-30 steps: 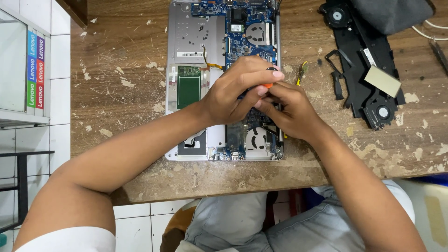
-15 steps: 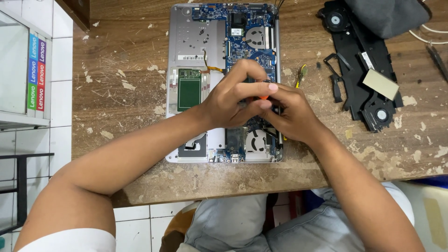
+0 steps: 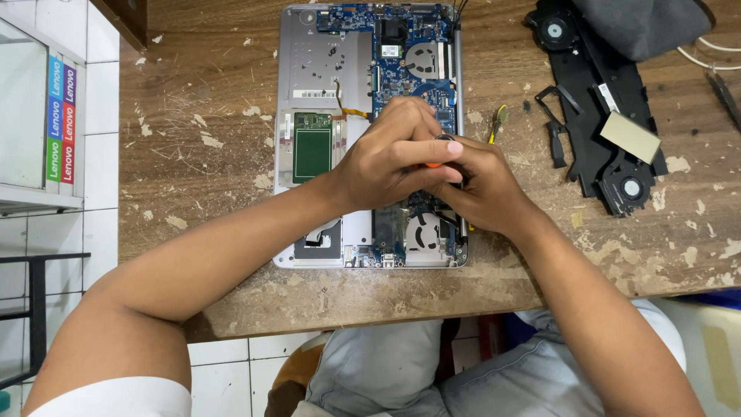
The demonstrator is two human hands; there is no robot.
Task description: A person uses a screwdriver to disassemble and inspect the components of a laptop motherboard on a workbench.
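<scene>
An opened silver laptop [image 3: 320, 77] lies bottom-up on the worn wooden table [image 3: 201, 100], its blue circuit board [image 3: 409, 54] and two small fans exposed. My left hand [image 3: 394, 158] and my right hand [image 3: 482, 189] meet over the middle of the board. Both close around a small screwdriver with an orange handle [image 3: 434, 163], which points down into the laptop. The tip and the part under it are hidden by my fingers.
A black plastic laptop part with two round fans [image 3: 598, 116] lies to the right, a dark cloth [image 3: 641, 27] partly over it. A small yellow-green tool [image 3: 498, 120] rests beside the laptop. A glass cabinet [image 3: 31, 116] stands at the left. Paint flecks dot the table.
Both hands stay clasped on the screwdriver over the board; the fingers have shifted slightly around the handle. The laptop has not moved.
</scene>
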